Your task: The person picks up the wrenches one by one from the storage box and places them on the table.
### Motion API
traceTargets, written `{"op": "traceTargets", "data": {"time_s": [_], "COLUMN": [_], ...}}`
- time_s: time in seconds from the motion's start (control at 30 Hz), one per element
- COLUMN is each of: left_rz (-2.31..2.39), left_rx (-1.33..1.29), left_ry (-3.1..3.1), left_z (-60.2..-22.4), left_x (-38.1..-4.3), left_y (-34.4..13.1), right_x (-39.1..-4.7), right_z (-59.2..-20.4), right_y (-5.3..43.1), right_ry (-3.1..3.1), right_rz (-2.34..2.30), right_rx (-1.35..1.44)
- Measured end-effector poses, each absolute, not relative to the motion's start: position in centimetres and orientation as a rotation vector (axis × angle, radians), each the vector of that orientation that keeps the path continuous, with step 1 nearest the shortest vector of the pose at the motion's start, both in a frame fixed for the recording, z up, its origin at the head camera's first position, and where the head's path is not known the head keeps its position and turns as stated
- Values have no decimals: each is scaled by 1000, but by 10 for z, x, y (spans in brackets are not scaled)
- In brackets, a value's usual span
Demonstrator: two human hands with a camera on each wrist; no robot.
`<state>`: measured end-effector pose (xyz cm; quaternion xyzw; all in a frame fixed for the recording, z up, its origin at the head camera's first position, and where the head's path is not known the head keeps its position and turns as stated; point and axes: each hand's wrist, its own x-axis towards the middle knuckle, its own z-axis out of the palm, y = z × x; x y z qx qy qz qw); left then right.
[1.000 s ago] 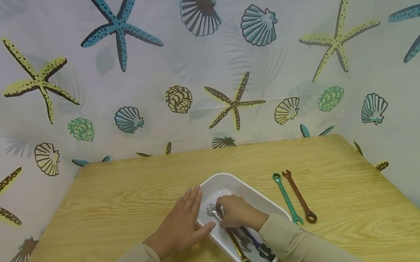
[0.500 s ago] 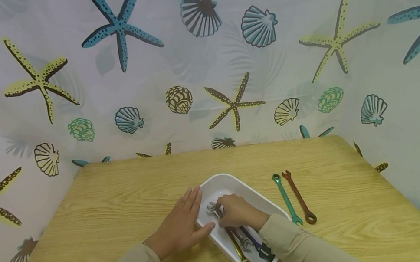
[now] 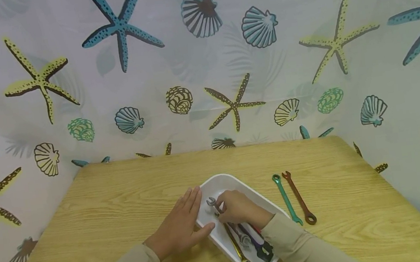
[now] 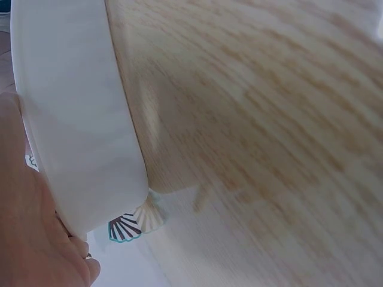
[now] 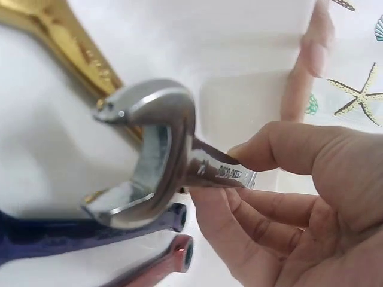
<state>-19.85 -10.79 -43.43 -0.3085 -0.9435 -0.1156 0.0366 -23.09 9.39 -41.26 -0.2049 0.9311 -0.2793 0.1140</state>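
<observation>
My right hand (image 3: 239,208) is over the white tray (image 3: 222,183), pinching a silver wrench (image 5: 203,164) between thumb and fingers. In the right wrist view its large open-ended head points away from my fingers; a smaller open end (image 3: 211,201) shows in the head view. Below it in the tray lie a gold wrench (image 3: 237,245), a purple wrench (image 5: 90,233) and a red wrench (image 5: 161,263), partly hidden by my hand and sleeve. My left hand (image 3: 180,226) rests against the tray's left rim, its fingers straight and the thumb reaching over the edge.
To the right of the tray, a green wrench (image 3: 287,200) and a dark red wrench (image 3: 300,198) lie side by side on the wooden table (image 3: 141,178). A curtain (image 3: 148,77) printed with shells and starfish surrounds the table's back and sides.
My right hand has risen slightly with the silver wrench, whose small end has moved up and away. More of the red wrench shows under the hand. My left hand stays put.
</observation>
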Motion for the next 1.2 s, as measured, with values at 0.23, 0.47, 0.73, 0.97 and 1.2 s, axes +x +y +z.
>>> {"op": "traceTargets", "data": {"time_s": [0.23,0.47,0.73,0.97,1.2], "left_rz": [-352,-348,-355,-372,-356], "left_rx": [-947,-925,-921,-920,-916], "left_ry": [-2905,-2921,-2921,-2912,-2920], "left_z": [-434,-432,-432,-431,-433], "left_x": [-198,-199,-199,-198,-199], "left_y": [-108,-108,-108,-107,-107], "right_x": [-235,-241,-249,-257,-261], "right_z": [-393,-368,-346,-346,-358], "right_y": [100,118,161,213,260], "right_ry": [2738,2723,2740,2804,2852], "right_rz": [-870,-997,-1046,-962,-880], "right_rx": [-602,-520,-417,-320,-183]}}
